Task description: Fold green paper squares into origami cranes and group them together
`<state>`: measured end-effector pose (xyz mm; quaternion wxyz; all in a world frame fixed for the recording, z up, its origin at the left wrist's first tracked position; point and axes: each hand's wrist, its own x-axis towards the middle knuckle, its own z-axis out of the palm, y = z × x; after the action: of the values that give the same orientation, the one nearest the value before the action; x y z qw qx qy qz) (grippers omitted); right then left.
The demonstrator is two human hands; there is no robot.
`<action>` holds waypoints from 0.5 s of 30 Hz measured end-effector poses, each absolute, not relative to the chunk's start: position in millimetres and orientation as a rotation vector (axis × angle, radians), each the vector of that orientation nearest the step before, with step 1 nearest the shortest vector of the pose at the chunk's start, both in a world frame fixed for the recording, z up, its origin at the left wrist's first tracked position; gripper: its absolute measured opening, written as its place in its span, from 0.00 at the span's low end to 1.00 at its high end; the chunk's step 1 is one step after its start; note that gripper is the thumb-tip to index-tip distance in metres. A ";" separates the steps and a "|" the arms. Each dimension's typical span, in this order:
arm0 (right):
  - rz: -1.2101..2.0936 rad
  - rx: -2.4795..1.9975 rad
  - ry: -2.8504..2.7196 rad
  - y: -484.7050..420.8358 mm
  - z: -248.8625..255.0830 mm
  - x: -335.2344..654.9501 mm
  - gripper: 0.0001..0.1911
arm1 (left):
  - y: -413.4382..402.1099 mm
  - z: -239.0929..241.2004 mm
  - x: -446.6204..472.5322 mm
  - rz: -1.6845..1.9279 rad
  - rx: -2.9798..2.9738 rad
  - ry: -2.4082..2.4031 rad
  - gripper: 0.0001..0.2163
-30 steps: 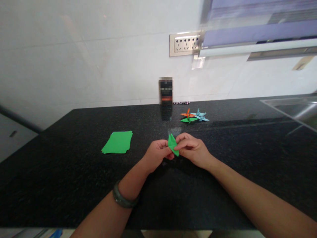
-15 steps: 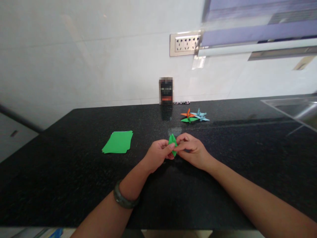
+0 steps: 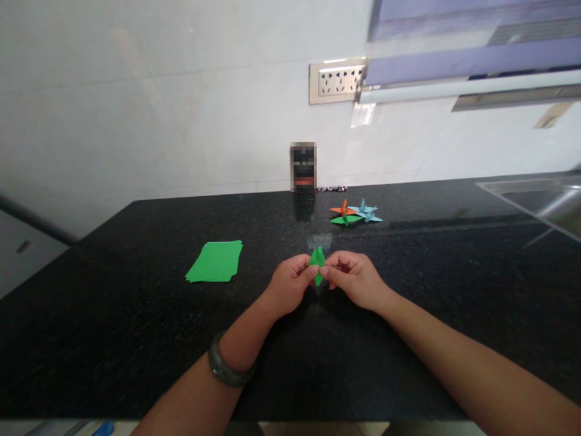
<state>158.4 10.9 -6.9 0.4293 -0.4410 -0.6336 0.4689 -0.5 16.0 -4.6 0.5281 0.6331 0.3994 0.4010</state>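
Note:
Between my two hands is a small piece of folded green origami paper (image 3: pixel 317 257), narrow, with two points standing up at its top. My left hand (image 3: pixel 291 283) pinches its left side, thumb in front. On its right side my right hand (image 3: pixel 356 278) does the same with thumb and fingertips. The fingers behind the paper are partly hidden. Farther back on the counter sit several folded paper cranes: an orange crane (image 3: pixel 344 209), a green crane (image 3: pixel 346 219) and light blue cranes (image 3: pixel 365 211). A stack of green paper sheets (image 3: pixel 215 261) lies to the left of my hands.
The black countertop (image 3: pixel 136 327) runs back to a white tiled wall (image 3: pixel 204 109). A dark blurred box (image 3: pixel 304 168) stands against the wall, with a small beaded strand (image 3: pixel 332 189) beside it. A sink (image 3: pixel 544 200) is at the right, and a socket panel (image 3: pixel 336 81) is above.
My right hand's fingers have closed in from a looser, more spread pose to a pinch on the folded paper's right side. My left hand keeps its hold.

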 end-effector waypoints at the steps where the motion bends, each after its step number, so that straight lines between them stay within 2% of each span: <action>1: 1.124 -1.101 -1.585 9.5 -5.9 158.3 0.09 | 15.0 -5.1 0.8 0.968 1.430 0.943 0.11; 4: 0.938 -1.089 -1.617 7.1 -4.0 157.5 0.09 | 12.9 -7.2 4.4 0.995 1.133 0.903 0.12; 6: 0.947 -1.063 -1.616 7.7 -4.5 157.1 0.09 | 12.9 -8.3 5.6 1.023 1.055 0.895 0.13; 11: 1.417 -0.923 -1.317 12.6 -8.7 157.5 0.16 | 15.6 -9.0 3.7 1.061 1.250 0.958 0.11; 15: 1.565 -0.857 -1.141 14.8 -9.1 158.5 0.16 | 16.0 -7.9 2.2 1.014 1.284 0.938 0.11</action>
<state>158.5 14.8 -9.1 0.4896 -0.3528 -0.4698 0.6443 2.2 16.0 -7.9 0.5874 0.5508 0.4027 0.4351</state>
